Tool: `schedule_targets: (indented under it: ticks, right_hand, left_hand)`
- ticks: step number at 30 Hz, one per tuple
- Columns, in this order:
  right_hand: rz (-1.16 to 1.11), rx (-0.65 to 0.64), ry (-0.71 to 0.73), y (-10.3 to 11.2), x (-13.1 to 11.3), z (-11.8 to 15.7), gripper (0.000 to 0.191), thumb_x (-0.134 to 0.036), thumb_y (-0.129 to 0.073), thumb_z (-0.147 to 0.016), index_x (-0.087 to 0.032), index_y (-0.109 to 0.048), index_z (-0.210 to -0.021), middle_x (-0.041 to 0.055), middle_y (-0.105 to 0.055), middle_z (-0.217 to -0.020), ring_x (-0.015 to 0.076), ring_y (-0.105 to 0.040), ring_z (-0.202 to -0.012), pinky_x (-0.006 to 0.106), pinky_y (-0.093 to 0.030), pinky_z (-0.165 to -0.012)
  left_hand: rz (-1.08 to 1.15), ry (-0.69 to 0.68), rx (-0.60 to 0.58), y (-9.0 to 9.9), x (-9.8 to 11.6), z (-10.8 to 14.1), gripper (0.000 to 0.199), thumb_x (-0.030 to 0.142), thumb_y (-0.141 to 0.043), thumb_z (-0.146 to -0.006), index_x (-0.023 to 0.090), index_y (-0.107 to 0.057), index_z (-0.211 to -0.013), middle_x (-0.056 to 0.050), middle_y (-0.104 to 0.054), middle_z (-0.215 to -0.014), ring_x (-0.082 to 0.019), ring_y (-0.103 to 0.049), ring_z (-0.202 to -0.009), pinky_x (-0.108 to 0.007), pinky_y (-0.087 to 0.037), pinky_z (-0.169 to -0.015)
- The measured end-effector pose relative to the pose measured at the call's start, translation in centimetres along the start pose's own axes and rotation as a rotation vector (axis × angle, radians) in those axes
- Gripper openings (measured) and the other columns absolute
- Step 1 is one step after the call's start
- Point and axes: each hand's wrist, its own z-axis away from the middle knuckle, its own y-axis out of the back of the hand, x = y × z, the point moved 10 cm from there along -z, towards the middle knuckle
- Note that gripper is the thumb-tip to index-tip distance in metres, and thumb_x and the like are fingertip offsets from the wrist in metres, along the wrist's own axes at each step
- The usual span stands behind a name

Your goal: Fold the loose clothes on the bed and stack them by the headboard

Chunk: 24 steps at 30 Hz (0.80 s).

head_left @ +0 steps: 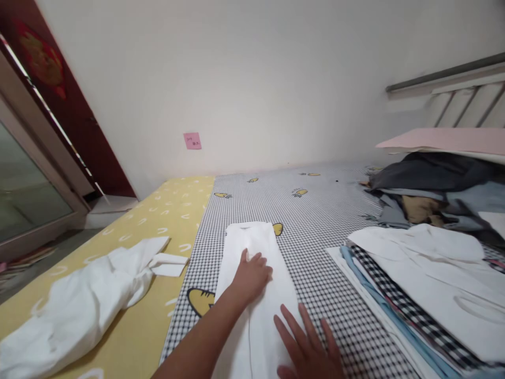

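A long white folded garment (232, 321), its cloth plain and lightly creased, lies lengthwise on the checked bedsheet in front of me. My left hand (252, 276) rests palm down on its upper middle, fingers a little bent and apart, pressing on the cloth. Lower down, my right hand (310, 342) is open with fingers spread, over the garment's right edge and the sheet beside it. A thin dark line runs down the cloth below my left hand. Neither hand visibly grips anything.
A crumpled white garment (90, 295) lies on the yellow sheet (134, 337) at left. On the right is a stack of folded clothes (426, 273), with a darker pile (426, 176) behind it under a pink sheet-like item (450, 139). A wall (276, 79) bounds the bed's far side.
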Motion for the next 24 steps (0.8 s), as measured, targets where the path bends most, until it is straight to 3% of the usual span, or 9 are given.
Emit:
schedule_targets:
  ticks: [2, 4, 9, 12, 14, 17, 19, 21, 24]
  right_hand:
    - [0.067, -0.031, 0.106, -1.8, -0.6, 0.0, 0.065, -0.050, -0.054, -0.092, -0.037, -0.036, -0.153, 0.0012, -0.056, -0.146, 0.0383, -0.053, -0.131, 0.064, -0.024, -0.115]
    - [0.048, -0.089, 0.123, -2.7, -0.5, 0.3, 0.062, -0.047, -0.053, -0.093, -0.037, -0.036, -0.153, -0.0003, -0.053, -0.149, 0.0375, -0.049, -0.135, 0.063, -0.025, -0.115]
    - [-0.160, -0.231, 0.087, -1.5, 0.6, 1.3, 0.054, -0.044, -0.047, -0.099, -0.040, -0.036, -0.152, -0.0002, -0.053, -0.150, 0.0309, -0.047, -0.138, 0.058, -0.038, -0.110]
    - [-0.211, -0.177, 0.011, 0.9, 2.3, 2.7, 0.056, -0.030, -0.039, -0.102, -0.036, -0.026, -0.157, 0.0034, -0.051, -0.152, 0.0231, -0.049, -0.138, 0.049, -0.041, -0.110]
    - [-0.146, -0.106, 0.006, 2.8, 3.0, 4.3, 0.061, -0.020, -0.037, -0.101, -0.035, -0.021, -0.158, 0.0041, -0.052, -0.151, 0.0213, -0.048, -0.139, 0.046, -0.041, -0.111]
    - [0.024, -0.062, 0.051, 4.9, 3.1, 7.1, 0.072, -0.007, -0.039, -0.096, -0.036, -0.019, -0.158, 0.0052, -0.047, -0.154, 0.0248, -0.038, -0.146, 0.051, -0.037, -0.113]
    - [0.115, -0.083, 0.055, 5.6, 3.1, 8.6, 0.079, -0.002, -0.042, -0.092, -0.035, -0.016, -0.159, 0.0069, -0.038, -0.160, 0.0285, -0.027, -0.150, 0.057, -0.034, -0.115]
    - [0.168, -0.108, 0.056, 5.9, 3.0, 9.3, 0.084, 0.001, -0.045, -0.089, -0.033, -0.013, -0.159, 0.0084, -0.027, -0.165, 0.0305, -0.018, -0.153, 0.060, -0.032, -0.115]
    - [0.200, -0.112, 0.084, 5.7, 2.4, 9.0, 0.086, 0.003, -0.047, -0.087, -0.032, -0.014, -0.159, 0.0085, -0.015, -0.167, 0.0321, -0.012, -0.153, 0.063, -0.031, -0.116]
  left_hand:
    - [0.047, -0.011, -0.089, -1.9, -0.7, 0.9, 0.038, 0.026, -0.058, -0.091, 0.029, -0.063, -0.129, -0.011, -0.053, -0.150, -0.032, -0.039, -0.145, -0.068, -0.019, -0.117]
    - [0.089, 0.002, -0.101, -2.1, -1.5, 1.5, 0.046, 0.033, -0.060, -0.091, 0.033, -0.056, -0.137, -0.009, -0.046, -0.156, -0.031, -0.036, -0.147, -0.066, -0.027, -0.116]
    - [0.137, 0.077, 0.063, 2.7, -2.1, 4.0, 0.046, 0.041, -0.035, -0.102, 0.030, -0.048, -0.145, -0.012, -0.028, -0.165, -0.025, -0.036, -0.148, -0.051, -0.037, -0.115]
    - [0.019, 0.038, 0.235, 5.7, -1.6, 8.8, 0.040, 0.027, -0.034, -0.102, 0.027, -0.060, -0.133, -0.012, -0.034, -0.162, -0.025, -0.037, -0.147, -0.052, -0.033, -0.116]
    - [-0.156, -0.067, 0.323, 6.1, -0.6, 13.4, 0.043, 0.012, -0.037, -0.098, 0.027, -0.062, -0.129, -0.012, -0.041, -0.158, -0.025, -0.038, -0.146, -0.053, -0.032, -0.115]
    - [-0.402, -0.209, 0.334, 3.6, 0.2, 20.5, 0.058, 0.003, -0.041, -0.093, 0.030, -0.050, -0.144, -0.010, -0.042, -0.158, -0.023, -0.037, -0.147, -0.049, -0.025, -0.119]
    - [-0.504, -0.218, 0.341, 1.6, -0.1, 24.3, 0.063, 0.006, -0.044, -0.094, 0.033, -0.039, -0.151, -0.008, -0.043, -0.158, -0.022, -0.036, -0.147, -0.047, -0.016, -0.122]
    - [-0.560, -0.159, 0.392, 0.3, -0.7, 26.8, 0.064, 0.011, -0.046, -0.096, 0.035, -0.034, -0.153, -0.009, -0.045, -0.156, -0.022, -0.037, -0.146, -0.045, -0.010, -0.123]
    - [-0.580, -0.089, 0.484, -0.7, -0.9, 28.1, 0.061, 0.020, -0.047, -0.098, 0.036, -0.031, -0.154, -0.010, -0.047, -0.155, -0.023, -0.038, -0.146, -0.047, -0.007, -0.124]
